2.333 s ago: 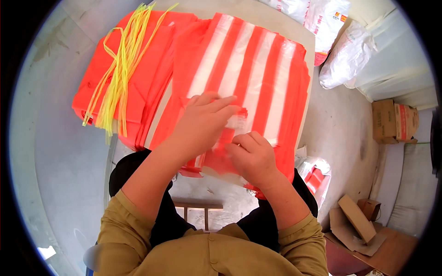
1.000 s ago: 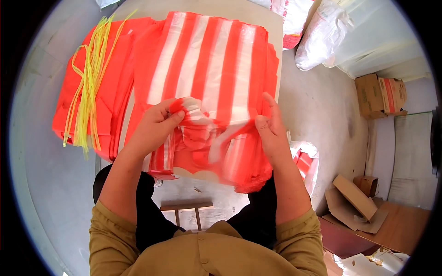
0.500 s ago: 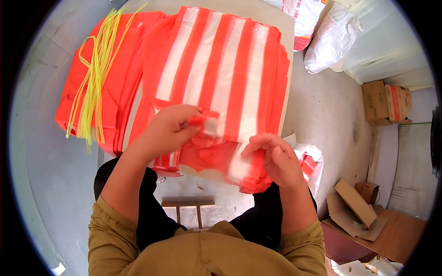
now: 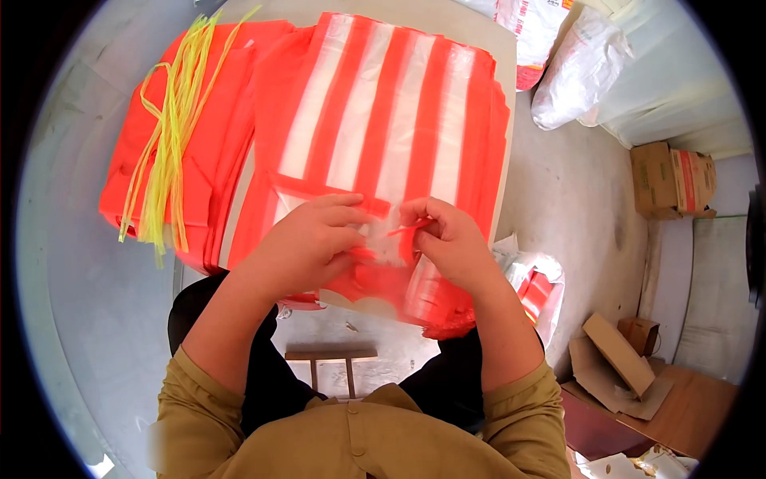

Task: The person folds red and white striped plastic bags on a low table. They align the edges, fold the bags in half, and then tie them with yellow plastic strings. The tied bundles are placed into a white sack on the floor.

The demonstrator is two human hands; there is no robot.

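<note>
A thick stack of red-and-white striped plastic bags (image 4: 383, 120) lies in front of me, its near end folded and crumpled. My left hand (image 4: 311, 239) is closed on the near part of the top bag, fingers and thumb bent together at its folded edge. Close to its right, my right hand (image 4: 451, 243) pinches a red strip of the same plastic between thumb and forefinger. The plastic between the hands is partly blurred. Beneath my right wrist, a bunched striped end hangs over the table edge.
Yellow plastic ties (image 4: 171, 132) lie across a pile of folded red plastic (image 4: 227, 104) at the left. On the floor at the right stand white sacks (image 4: 578, 68), a cardboard box (image 4: 672, 180) and an open bag of striped plastic (image 4: 538, 291). A wooden stool (image 4: 331, 355) is between my legs.
My right hand has moved up and left toward my left hand, and its fingers have closed on the plastic. My left hand has shifted slightly right and down.
</note>
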